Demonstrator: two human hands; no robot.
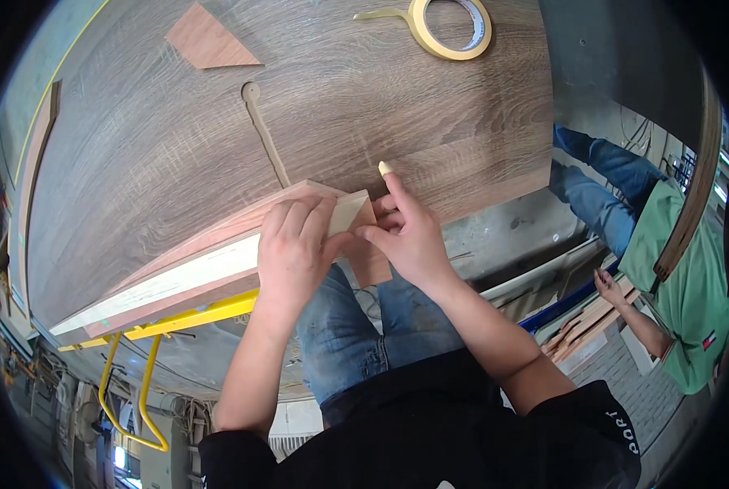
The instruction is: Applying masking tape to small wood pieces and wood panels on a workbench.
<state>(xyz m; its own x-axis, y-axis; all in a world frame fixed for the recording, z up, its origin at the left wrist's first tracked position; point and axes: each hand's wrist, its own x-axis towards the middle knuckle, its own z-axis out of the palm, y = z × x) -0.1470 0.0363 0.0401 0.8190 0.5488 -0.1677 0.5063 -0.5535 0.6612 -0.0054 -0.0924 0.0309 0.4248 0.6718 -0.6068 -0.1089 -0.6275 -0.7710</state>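
A long pale wooden strip lies along the near edge of the wood-grain board, with reddish plywood beside it. My left hand is closed over the right end of the strip, fingers on its far side. A reddish plywood piece sticks out past that end, toward my legs. My right hand pinches around the strip's end and this piece; its inner fingers are partly hidden. The index finger points away, and a small bit of pale yellow tape sits on its tip.
A roll of yellow masking tape lies on the board's far side, tail loose. An angular plywood offcut rests far left, near a keyhole-shaped groove. Below the board is a yellow metal frame. A person in green works at right.
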